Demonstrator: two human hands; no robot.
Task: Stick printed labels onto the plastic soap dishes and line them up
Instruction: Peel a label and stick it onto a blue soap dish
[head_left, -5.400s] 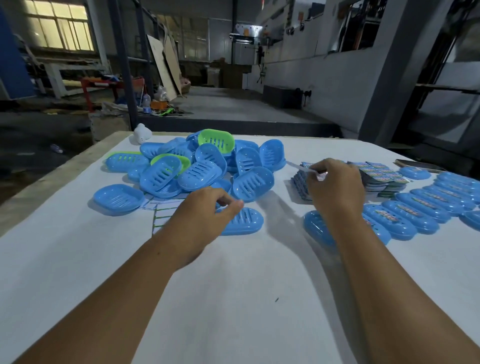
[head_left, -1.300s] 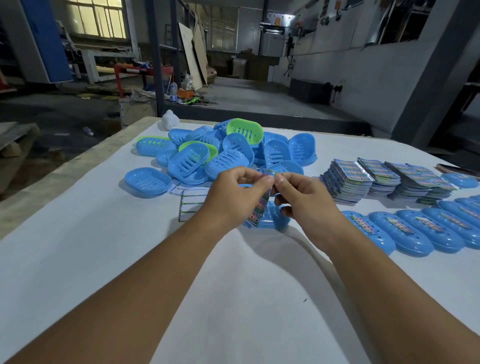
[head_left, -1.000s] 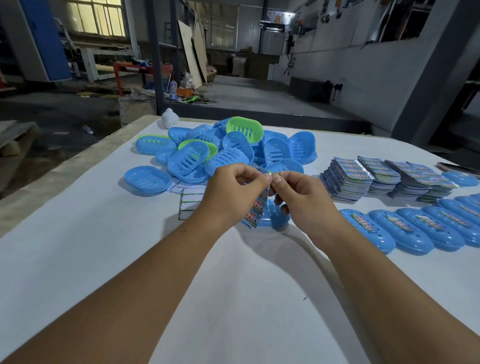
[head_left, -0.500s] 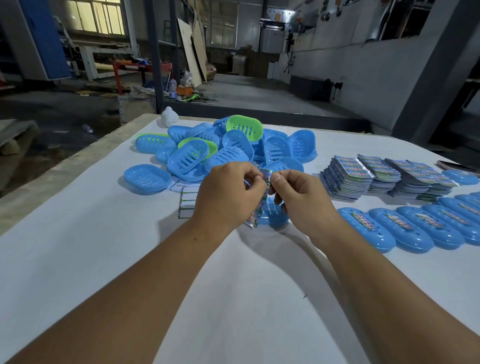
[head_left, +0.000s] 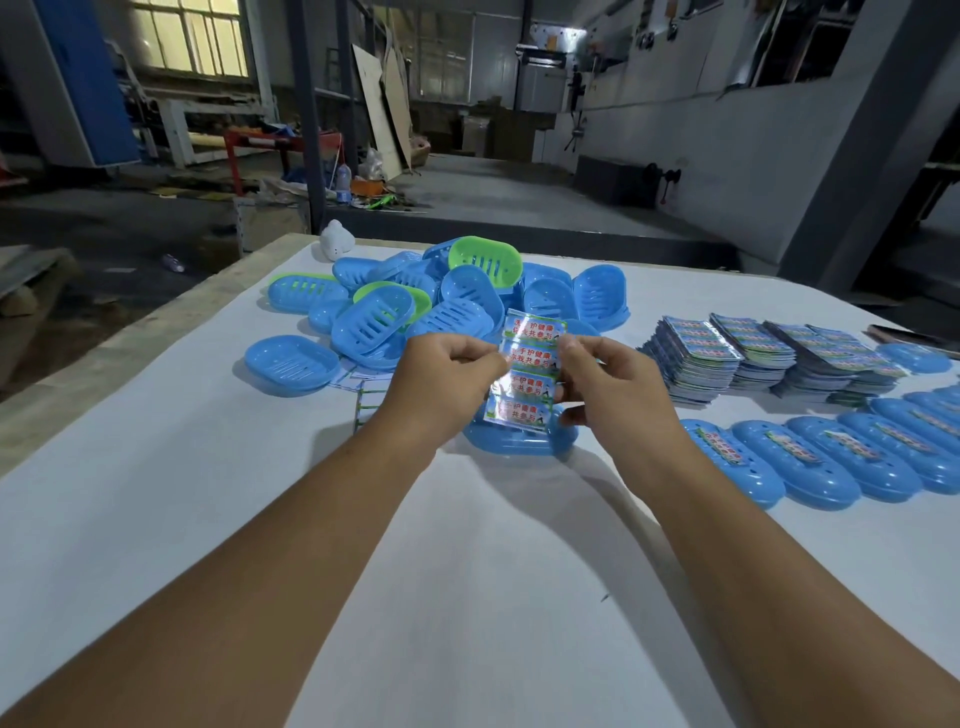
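White counter (head_left: 182, 519) holds a dish pile (head_left: 441, 301) and a labelled row (head_left: 831, 457). Left hand (head_left: 447, 374) and right hand (head_left: 608, 384) both pinch a label sheet (head_left: 527, 376) above a blue dish (head_left: 519, 441).

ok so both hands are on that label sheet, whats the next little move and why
Probably peel one label off the label sheet. The left hand and right hand both pinch its edges and hold it up facing the camera, with several printed labels on it. A blue soap dish lies on the table just beneath, its visible part unlabelled, while the dishes in the labelled row to the right already carry theirs.
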